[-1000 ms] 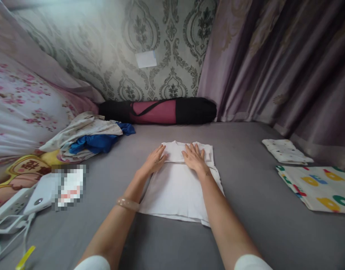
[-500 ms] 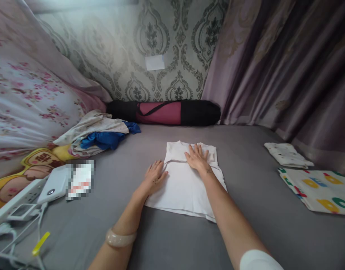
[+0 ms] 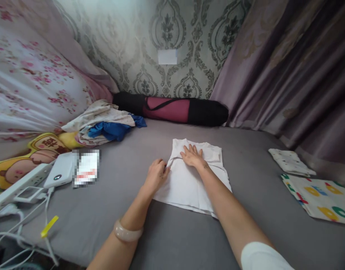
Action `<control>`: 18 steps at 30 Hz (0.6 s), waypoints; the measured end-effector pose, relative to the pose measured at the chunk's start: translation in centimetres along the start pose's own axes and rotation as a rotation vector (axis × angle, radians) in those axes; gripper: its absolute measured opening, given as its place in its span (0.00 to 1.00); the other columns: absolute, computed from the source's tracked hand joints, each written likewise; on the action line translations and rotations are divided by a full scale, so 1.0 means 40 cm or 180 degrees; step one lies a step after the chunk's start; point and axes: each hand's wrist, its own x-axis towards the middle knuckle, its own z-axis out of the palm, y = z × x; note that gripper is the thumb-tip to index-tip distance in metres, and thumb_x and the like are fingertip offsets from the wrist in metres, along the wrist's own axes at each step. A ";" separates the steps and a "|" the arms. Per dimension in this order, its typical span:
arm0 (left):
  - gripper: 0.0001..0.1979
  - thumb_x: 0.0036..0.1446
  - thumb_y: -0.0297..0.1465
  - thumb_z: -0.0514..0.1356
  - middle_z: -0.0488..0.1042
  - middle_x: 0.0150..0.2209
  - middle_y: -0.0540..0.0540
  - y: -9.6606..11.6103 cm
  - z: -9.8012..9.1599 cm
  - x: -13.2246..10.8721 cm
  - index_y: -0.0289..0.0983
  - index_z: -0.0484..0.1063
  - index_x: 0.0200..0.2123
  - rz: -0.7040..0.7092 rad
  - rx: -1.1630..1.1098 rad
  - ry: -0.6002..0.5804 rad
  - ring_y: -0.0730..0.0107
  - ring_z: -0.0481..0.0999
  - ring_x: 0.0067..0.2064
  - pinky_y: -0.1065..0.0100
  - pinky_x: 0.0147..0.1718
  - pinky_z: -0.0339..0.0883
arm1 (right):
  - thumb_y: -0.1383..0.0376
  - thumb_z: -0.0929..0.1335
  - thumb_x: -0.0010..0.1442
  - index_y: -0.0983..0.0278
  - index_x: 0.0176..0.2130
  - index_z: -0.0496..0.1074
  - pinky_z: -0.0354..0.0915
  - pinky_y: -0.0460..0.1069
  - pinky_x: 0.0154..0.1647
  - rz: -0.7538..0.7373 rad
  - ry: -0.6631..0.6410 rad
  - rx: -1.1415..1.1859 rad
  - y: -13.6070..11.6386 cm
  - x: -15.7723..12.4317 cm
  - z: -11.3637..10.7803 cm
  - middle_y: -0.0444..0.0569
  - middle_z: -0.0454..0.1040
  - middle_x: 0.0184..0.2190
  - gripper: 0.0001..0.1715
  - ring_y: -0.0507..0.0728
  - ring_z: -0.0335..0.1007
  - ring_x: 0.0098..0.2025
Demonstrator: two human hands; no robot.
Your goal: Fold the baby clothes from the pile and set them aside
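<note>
A white shirt (image 3: pixel 186 183) lies spread on the grey bed sheet, its side parts folded in across the upper portion. My right hand (image 3: pixel 193 156) rests flat on that upper part, fingers spread and palm down. At the shirt's left edge, my left hand (image 3: pixel 157 174) has its fingers curled in and its thumb close to them, gripping the edge of the cloth. The fingertips are partly hidden, and a pale bangle (image 3: pixel 128 231) circles the left forearm.
Folded cloths, one dotted (image 3: pixel 291 162) and one with colourful prints (image 3: pixel 321 198), lie at the right. A black and maroon long bag (image 3: pixel 168 110) lies along the wall. At left are crumpled clothes (image 3: pixel 110 129), a power strip (image 3: pixel 23 187), a white power bank (image 3: pixel 61 169) and cables.
My left hand's fingers, outstretched before, have curled in at the shirt's left edge. My right hand stays flat, shifted slightly left on the shirt. The whole view has turned a little.
</note>
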 end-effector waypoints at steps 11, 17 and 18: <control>0.10 0.63 0.34 0.51 0.77 0.38 0.40 0.059 -0.065 -0.020 0.36 0.67 0.43 -0.0941 0.0238 -0.0748 0.61 0.75 0.39 0.67 0.33 0.60 | 0.56 0.49 0.69 0.70 0.68 0.46 0.31 0.60 0.67 -0.0569 0.0502 -0.0146 -0.109 0.069 0.072 0.51 0.41 0.69 0.35 0.59 0.32 0.70; 0.14 0.64 0.38 0.49 0.77 0.39 0.38 0.062 -0.075 -0.024 0.36 0.68 0.42 -0.1004 0.0343 -0.0912 0.60 0.76 0.39 0.67 0.32 0.60 | 0.56 0.52 0.69 0.75 0.65 0.52 0.32 0.63 0.66 -0.0599 0.0498 0.0001 -0.123 0.084 0.048 0.60 0.47 0.67 0.35 0.64 0.38 0.69; 0.14 0.63 0.38 0.49 0.77 0.39 0.38 0.061 -0.077 -0.024 0.36 0.68 0.42 -0.1004 0.0336 -0.0917 0.60 0.76 0.39 0.67 0.31 0.60 | 0.56 0.52 0.69 0.77 0.65 0.52 0.30 0.64 0.65 -0.0654 0.0597 0.0046 -0.132 0.085 0.043 0.62 0.47 0.67 0.35 0.64 0.38 0.68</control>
